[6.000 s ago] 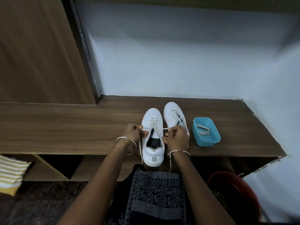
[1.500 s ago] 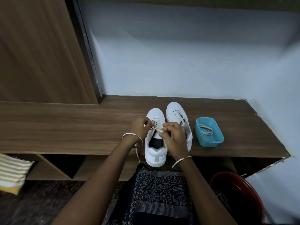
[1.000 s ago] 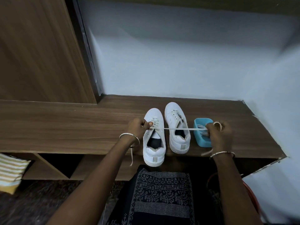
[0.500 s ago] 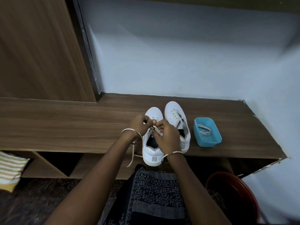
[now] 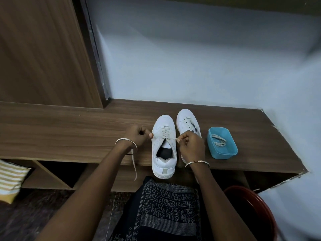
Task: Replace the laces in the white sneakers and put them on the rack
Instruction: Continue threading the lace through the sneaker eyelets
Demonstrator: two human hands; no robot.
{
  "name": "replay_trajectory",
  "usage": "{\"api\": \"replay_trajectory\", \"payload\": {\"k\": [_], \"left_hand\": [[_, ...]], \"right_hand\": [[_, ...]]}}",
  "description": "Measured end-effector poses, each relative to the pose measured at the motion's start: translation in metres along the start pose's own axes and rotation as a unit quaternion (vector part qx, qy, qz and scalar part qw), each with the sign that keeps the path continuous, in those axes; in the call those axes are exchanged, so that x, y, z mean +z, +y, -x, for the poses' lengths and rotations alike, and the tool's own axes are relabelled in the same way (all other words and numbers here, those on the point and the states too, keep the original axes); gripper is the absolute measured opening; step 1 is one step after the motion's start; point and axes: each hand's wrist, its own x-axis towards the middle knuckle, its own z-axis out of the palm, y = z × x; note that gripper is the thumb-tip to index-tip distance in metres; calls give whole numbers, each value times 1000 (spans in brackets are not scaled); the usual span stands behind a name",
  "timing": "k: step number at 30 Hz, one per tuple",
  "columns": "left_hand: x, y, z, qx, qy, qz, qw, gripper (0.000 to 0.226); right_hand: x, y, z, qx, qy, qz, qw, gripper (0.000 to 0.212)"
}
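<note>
Two white sneakers stand side by side on the wooden shelf top [image 5: 69,133]. The left sneaker [image 5: 164,153] sits nearer me, its heel over the front edge, with a cream lace [image 5: 165,133] threaded through its eyelets. My left hand [image 5: 137,136] pinches one lace end at the shoe's left side; the loose tail hangs down past my wrist. My right hand [image 5: 191,145] pinches the other end at the shoe's right side. The lace runs taut between both hands. The right sneaker [image 5: 186,121] stands behind my right hand and has no lace.
A blue plastic tray [image 5: 222,145] with a coiled lace in it sits to the right of the sneakers. Open shelf compartments [image 5: 57,173] lie below the top. A red tub [image 5: 251,206] stands at the lower right, a striped cushion [image 5: 10,180] at the left.
Half a second ago both hands were close together over the left sneaker's tongue. Now they have moved apart to either side, drawing the lace tight across the eyelets.
</note>
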Motion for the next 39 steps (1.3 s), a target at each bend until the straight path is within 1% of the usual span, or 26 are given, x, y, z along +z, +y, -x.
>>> {"api": "replay_trajectory", "payload": {"k": [2, 5, 9, 13, 19, 21, 23, 25, 27, 29, 30, 31, 33, 34, 35, 37, 39], "left_hand": [[7, -3, 2, -38, 8, 74, 996, 21], [16, -1, 6, -115, 40, 196, 973, 27], [26, 2, 6, -208, 47, 282, 935, 29], [29, 3, 2, -250, 53, 352, 901, 29], [33, 5, 2, -274, 56, 391, 877, 28], [33, 5, 2, -272, 53, 390, 878, 26], [33, 2, 4, -254, 48, 376, 890, 26], [32, 2, 7, -231, 37, 364, 901, 27], [30, 1, 10, -204, 42, 332, 920, 25], [28, -3, 9, -162, 50, 294, 941, 21], [26, -4, 9, -136, 40, 281, 949, 23], [24, -4, 11, -112, 19, 263, 958, 23], [22, -4, 12, -72, -14, 232, 970, 16], [22, -5, 10, -63, -8, 227, 972, 11], [23, -5, 9, -65, 16, 231, 971, 11], [28, -5, 7, -97, 73, 260, 958, 19], [34, -4, 7, -139, 105, 295, 940, 21]], "right_hand": [[2, 1, 1, 21, 16, 13, 1000, 9], [5, 5, 4, 49, 35, 26, 998, 10], [8, 7, 5, 51, 49, 41, 997, 12], [8, 8, 4, 46, 50, 48, 997, 15], [9, 8, 6, 33, 65, 59, 996, 18], [10, 10, 6, 32, 65, 51, 996, 18], [9, 12, 7, 15, 58, 39, 997, 17], [5, 14, 8, -7, 37, 27, 999, 14], [2, 16, 9, -13, 0, -6, 1000, 12], [-3, 18, 10, 16, -49, -67, 996, 11], [-5, 19, 10, 35, -76, -94, 992, 9], [-7, 18, 11, 48, -97, -103, 989, 8], [-9, 18, 11, 65, -113, -100, 986, 8], [-7, 21, 10, 77, -103, -97, 987, 11], [-5, 23, 10, 91, -83, -86, 989, 15], [1, 24, 10, 95, -26, -44, 994, 14], [6, 22, 13, 93, 14, 2, 996, 10]]}}
